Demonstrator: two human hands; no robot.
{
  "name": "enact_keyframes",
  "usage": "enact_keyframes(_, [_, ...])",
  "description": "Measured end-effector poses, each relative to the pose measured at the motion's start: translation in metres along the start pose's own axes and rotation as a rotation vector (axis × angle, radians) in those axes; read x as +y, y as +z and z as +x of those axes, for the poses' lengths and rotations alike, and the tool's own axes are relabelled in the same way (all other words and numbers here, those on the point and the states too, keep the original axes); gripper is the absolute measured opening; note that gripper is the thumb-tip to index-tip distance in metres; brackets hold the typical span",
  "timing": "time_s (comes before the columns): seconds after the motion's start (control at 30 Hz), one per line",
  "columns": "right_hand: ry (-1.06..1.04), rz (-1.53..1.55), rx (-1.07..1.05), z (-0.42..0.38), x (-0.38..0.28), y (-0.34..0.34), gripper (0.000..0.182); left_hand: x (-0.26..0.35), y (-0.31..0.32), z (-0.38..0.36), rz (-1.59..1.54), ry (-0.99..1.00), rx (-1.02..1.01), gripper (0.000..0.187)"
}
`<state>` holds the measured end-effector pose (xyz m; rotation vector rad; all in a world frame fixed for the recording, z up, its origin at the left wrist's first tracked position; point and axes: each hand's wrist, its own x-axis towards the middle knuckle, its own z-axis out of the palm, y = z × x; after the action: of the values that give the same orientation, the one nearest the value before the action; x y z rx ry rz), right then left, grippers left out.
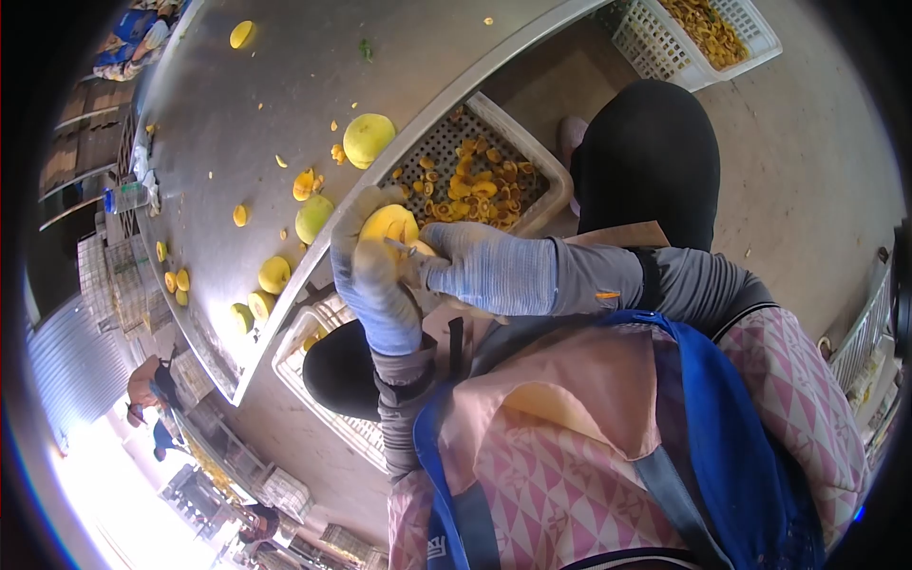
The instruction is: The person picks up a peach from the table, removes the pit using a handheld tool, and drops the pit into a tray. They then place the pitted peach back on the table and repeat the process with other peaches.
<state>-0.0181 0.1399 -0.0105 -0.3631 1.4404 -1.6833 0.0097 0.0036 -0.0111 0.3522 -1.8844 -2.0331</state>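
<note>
Cupped in my gloved left hand (353, 271) is a yellow peach half (388, 224), cut side partly showing. My right hand (465, 266), also gloved, is closed on a thin metal tool (395, 244) whose tip touches the fruit's cut face; the tool's handle is hidden in my fingers. Both hands are together just off the table's edge. Close by on the table are a whole yellow-green peach (369, 141), another peach (313, 219) and a torn orange piece of flesh (306, 184).
Several more peaches and halves, including one peach (275, 275), lie along the metal table (256, 114). Below its edge, a crate (546, 176) holds pits and scraps. Another white crate (655, 43) with scraps stands at upper right. A white basket (356, 432) is beside my knee. People work at far left.
</note>
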Motion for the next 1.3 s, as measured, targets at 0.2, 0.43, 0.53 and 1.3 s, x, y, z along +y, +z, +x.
enact_keyframes(0.2, [-0.288, -0.661, 0.127, -0.006, 0.010, 0.000, 0.034, -0.004, -0.007, -0.005, 0.044, -0.173, 0.160, 0.044])
enact_keyframes(0.43, [-0.422, -0.866, 0.254, -0.006, 0.013, 0.002, 0.032, 0.001, -0.004, -0.003, 0.023, -0.203, 0.194, 0.040])
enact_keyframes(0.53, [-0.421, -0.638, 0.228, 0.000, 0.021, 0.004, 0.032, 0.004, -0.006, -0.003, 0.032, -0.213, 0.123, 0.042])
enact_keyframes(1.3, [-0.398, -0.500, 0.232, 0.003, 0.035, 0.010, 0.031, -0.006, -0.012, 0.003, -0.075, -0.286, 0.082, 0.040])
